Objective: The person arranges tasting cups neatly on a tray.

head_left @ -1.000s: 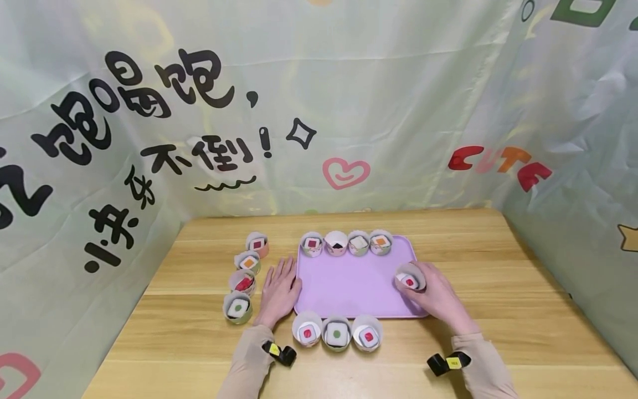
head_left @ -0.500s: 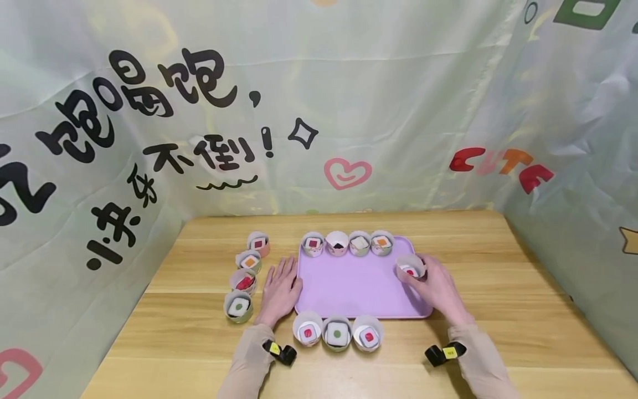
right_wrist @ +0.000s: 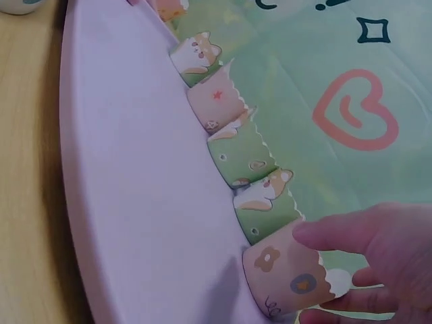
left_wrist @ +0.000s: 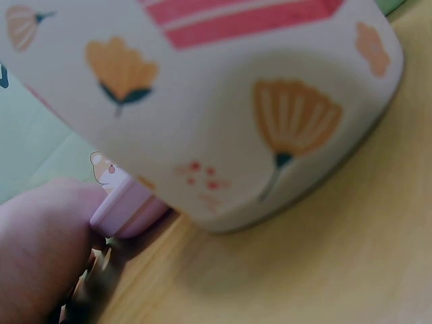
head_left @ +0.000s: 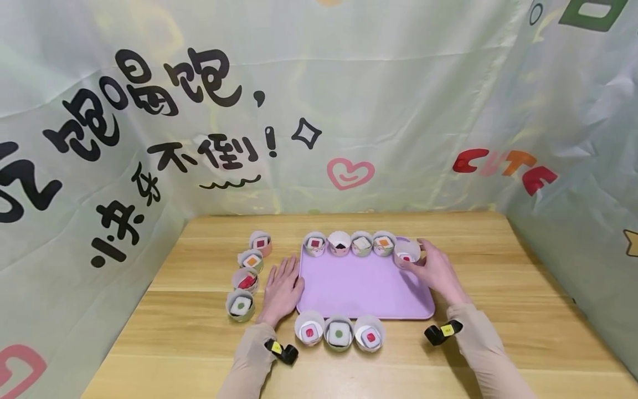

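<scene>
My right hand (head_left: 438,274) grips a paper cup (head_left: 406,252) at the back right of the purple tray (head_left: 359,285). A white piece with a red centre sits inside that cup. In the right wrist view the thumb lies against the pinkish cup (right_wrist: 280,266), with the other fingers behind it. It stands at the end of a row of paper cups (head_left: 361,245) along the tray's back edge, close beside its neighbour. My left hand (head_left: 281,291) lies flat with fingers stretched out, its thumb side at the tray's left edge.
Several filled cups (head_left: 240,306) form a column left of my left hand. Three more cups (head_left: 339,334) stand before the tray's front edge. A flower-printed cup (left_wrist: 223,121) fills much of the left wrist view. A printed curtain (head_left: 399,111) hangs behind the wooden table (head_left: 498,288).
My right hand has carried its cup from the tray's right side back to the end of the rear row. The left hand has stayed in place.
</scene>
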The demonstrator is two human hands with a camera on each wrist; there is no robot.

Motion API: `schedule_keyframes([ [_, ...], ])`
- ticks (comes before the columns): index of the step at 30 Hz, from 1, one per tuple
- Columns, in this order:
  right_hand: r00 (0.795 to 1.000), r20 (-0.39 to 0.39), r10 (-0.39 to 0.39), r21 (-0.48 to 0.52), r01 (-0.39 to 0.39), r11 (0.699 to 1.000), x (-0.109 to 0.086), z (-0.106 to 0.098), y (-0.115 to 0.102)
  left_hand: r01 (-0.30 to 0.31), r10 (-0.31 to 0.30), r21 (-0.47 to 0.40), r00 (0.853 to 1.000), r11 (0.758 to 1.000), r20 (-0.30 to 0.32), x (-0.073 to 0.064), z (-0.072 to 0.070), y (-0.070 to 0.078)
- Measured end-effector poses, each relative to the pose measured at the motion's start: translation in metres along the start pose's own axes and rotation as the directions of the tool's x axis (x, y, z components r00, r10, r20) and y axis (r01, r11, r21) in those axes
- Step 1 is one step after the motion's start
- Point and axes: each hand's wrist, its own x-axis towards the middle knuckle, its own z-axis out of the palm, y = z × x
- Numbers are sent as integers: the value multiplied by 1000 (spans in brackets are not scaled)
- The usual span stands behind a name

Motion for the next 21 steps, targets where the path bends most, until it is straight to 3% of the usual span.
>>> schedule_keyframes([
  [11, 999, -29, -24, -21, 23, 1000, 17, 1, 1, 19, -20, 25, 1000, 999, 18, 1, 1, -1],
  [21, 1000, -12, 12, -5, -12, 1000, 30, 2, -4, 13, -13, 17, 1000, 1000, 14, 0, 0, 0],
])
